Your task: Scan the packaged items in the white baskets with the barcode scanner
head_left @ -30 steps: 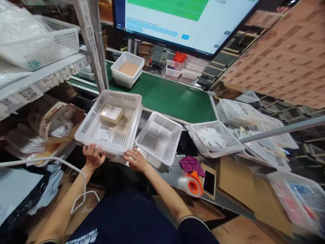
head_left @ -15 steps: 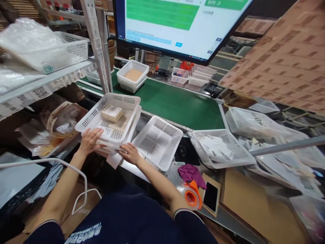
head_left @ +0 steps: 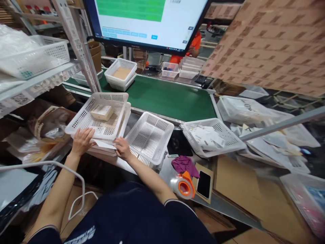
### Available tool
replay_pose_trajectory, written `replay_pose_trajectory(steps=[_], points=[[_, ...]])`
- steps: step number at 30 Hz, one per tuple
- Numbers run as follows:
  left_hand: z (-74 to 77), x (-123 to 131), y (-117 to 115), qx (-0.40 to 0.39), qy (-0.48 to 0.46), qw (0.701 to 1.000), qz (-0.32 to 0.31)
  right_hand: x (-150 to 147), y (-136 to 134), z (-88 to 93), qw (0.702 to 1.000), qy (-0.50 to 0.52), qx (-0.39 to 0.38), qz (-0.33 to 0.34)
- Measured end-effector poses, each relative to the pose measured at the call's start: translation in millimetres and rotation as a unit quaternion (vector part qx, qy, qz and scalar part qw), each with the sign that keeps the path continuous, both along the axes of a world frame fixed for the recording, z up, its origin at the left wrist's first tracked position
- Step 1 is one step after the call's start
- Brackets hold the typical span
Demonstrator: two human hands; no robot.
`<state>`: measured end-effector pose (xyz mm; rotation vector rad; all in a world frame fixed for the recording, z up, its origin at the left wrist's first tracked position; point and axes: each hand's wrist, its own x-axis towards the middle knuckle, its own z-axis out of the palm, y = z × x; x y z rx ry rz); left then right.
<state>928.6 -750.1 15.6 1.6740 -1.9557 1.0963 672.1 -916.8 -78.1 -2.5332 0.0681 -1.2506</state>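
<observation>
My left hand point(head_left: 81, 140) grips the near rim of the top white perforated basket point(head_left: 83, 117), which is lifted and tilted above a stack of like baskets. A small beige box point(head_left: 102, 112) and a printed slip point(head_left: 98, 131) lie inside it. My right hand point(head_left: 122, 149) rests on the near edge of the stack, fingers on a white paper sheet point(head_left: 104, 144) that sticks out from under the top basket. An empty white basket point(head_left: 149, 138) stands just right of that hand.
A green conveyor belt point(head_left: 167, 98) carries a basket holding a tan packet point(head_left: 121, 73). A monitor point(head_left: 144, 22) hangs above. A basket of paper slips point(head_left: 212, 137), purple cloth point(head_left: 185, 164), tape dispenser point(head_left: 183, 185) and phone point(head_left: 203, 179) lie right. A shelf rack point(head_left: 38, 67) stands left.
Both hands have shifted up onto the basket stack. The left hand now holds the top basket's rim, and the right hand has come to rest on the paper beneath it.
</observation>
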Motion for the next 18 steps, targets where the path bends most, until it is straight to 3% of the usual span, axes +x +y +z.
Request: replay_pose_trajectory(steps=[7, 12, 18], points=[[25.2, 3.1, -7.4, 0.028, -0.022, 0.999, -0.009, 3.5, -14.2, 12.6, 0.999, -0.014, -0.016, 0.037], [40.8, -6.4, -14.4, 0.017, -0.080, 0.997, -0.010, 7.3, -2.6, 16.9, 0.994, -0.110, 0.017, -0.014], [47.2, -5.7, -17.7, 0.037, -0.068, 0.997, -0.027, 9.6, 3.6, 24.5, 0.984, -0.168, 0.017, -0.048]])
